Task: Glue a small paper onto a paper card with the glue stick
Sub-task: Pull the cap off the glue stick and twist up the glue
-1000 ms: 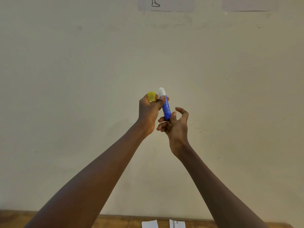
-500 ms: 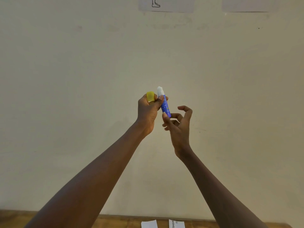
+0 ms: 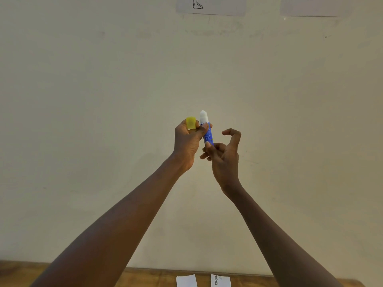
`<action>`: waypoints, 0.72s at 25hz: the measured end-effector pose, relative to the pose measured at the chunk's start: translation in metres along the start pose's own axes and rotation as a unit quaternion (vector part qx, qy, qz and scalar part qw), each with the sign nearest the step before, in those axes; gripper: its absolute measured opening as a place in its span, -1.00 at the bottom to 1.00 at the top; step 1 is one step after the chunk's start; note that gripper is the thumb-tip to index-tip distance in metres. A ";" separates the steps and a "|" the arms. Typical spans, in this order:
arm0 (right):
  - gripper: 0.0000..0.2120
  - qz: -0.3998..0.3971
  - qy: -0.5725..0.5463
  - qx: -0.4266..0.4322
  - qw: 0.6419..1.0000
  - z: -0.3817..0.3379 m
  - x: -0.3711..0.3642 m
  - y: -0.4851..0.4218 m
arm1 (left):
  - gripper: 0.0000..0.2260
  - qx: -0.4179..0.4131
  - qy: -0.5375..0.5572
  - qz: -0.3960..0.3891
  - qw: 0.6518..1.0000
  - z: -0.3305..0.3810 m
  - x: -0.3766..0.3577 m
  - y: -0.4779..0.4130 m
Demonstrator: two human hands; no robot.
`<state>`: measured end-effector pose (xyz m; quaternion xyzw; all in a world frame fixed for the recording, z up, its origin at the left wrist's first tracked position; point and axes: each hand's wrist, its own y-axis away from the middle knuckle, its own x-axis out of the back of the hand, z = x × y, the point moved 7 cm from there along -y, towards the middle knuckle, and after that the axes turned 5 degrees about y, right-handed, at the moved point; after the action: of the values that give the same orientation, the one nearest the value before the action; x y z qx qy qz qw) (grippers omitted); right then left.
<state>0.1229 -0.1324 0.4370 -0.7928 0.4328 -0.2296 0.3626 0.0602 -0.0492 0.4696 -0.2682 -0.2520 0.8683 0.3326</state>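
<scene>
Your left hand [image 3: 187, 145] is closing around two things: the yellow cap [image 3: 191, 123] tucked against the palm and the blue glue stick [image 3: 207, 134], upright with white glue showing at its tip. Your right hand [image 3: 224, 156] is pinching the stick's base, forefinger curled loose; probably twisting, though contact is hard to see. Be turning gently so little glue is rising. The white papers [image 3: 186, 281] are lying on the table [image 3: 145, 276] below.

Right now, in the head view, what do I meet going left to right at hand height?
Left hand → yellow cap held in it → uncapped glue stick, upright, with white glue exposed → right hand, fingers at the stick's base.
</scene>
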 end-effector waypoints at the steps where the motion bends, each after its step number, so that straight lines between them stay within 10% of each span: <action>1: -0.74 -0.012 -0.013 -0.003 1.000 0.000 -0.002 0.000 | -0.83 -0.001 -0.001 0.000 1.000 0.001 0.000 -0.001; 18: -0.63 -0.036 -0.031 -0.028 0.999 0.009 -0.004 0.005 | -0.85 0.007 -0.009 0.007 1.000 -0.012 0.008 0.005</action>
<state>0.1243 -0.1275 0.4277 -0.8242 0.3991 -0.2057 0.3452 0.0603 -0.0441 0.4555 -0.2599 -0.2473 0.8747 0.3260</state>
